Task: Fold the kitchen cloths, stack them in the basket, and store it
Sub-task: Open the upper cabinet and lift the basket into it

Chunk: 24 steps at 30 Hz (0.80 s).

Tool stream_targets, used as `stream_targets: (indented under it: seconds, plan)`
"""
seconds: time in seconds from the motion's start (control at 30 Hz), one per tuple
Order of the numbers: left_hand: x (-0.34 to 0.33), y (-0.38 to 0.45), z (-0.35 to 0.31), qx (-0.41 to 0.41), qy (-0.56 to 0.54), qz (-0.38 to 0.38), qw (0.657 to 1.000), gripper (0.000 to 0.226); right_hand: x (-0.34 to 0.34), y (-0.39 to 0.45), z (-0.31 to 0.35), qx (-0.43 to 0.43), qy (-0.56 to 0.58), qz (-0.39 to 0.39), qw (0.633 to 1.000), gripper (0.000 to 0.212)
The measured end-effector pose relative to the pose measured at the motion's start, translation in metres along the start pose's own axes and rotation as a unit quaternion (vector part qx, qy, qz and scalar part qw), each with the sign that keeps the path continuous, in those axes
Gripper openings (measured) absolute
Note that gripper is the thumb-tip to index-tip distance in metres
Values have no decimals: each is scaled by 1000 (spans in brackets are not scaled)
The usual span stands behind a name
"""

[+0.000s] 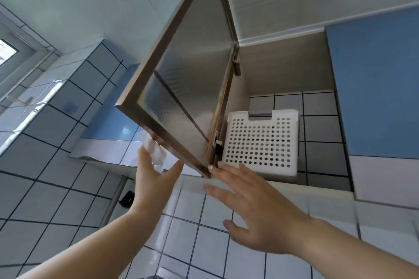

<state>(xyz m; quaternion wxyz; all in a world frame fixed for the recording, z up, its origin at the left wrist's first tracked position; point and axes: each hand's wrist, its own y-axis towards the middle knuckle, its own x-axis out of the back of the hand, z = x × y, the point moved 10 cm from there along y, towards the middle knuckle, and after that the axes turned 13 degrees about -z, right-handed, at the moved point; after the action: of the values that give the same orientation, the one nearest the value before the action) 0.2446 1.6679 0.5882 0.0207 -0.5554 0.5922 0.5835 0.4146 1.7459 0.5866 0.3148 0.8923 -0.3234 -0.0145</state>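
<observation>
A white perforated basket [260,142] stands inside the open wall cabinet [283,70], on its floor near the front; its contents are hidden. The frosted-glass cabinet door [192,63] with a brown frame swings out to the left. My left hand [154,186] reaches up under the door's lower edge, its thumb by the frame, and holds a crumpled white cloth [156,154] in its fingers. My right hand [256,206] is spread flat, its fingertips touching the door's lower hinge-side corner in front of the basket.
A blue cabinet door [374,86] is closed to the right of the opening. Tiled walls surround the cabinet, with a blue panel [108,124] and a metal pipe [113,199] at left. A window [9,52] is at the far left.
</observation>
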Motion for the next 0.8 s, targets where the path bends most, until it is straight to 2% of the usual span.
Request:
stream_targets:
  seconds: [0.13,0.27,0.33,0.5,0.67,0.8]
  plan:
    - [-18,-21,-20,-63,44,33,996,57,11,-10,22,50,39,-22,998,63]
    - [-49,-45,-31,-138,74,105,982,65,27,-16,15,36,45,-54,997,63]
    - [-68,-59,-38,-205,96,135,965,67,32,-25,11,28,33,-57,997,63]
    - [-122,-99,-33,-288,154,210,922,52,34,-56,3,25,-33,-34,999,66]
    - [-174,-139,-12,-366,266,219,864,52,42,-85,-38,-55,-102,-2,993,66]
    - [-197,-162,3,-385,306,217,844,74,27,-117,-84,-145,-175,82,970,67]
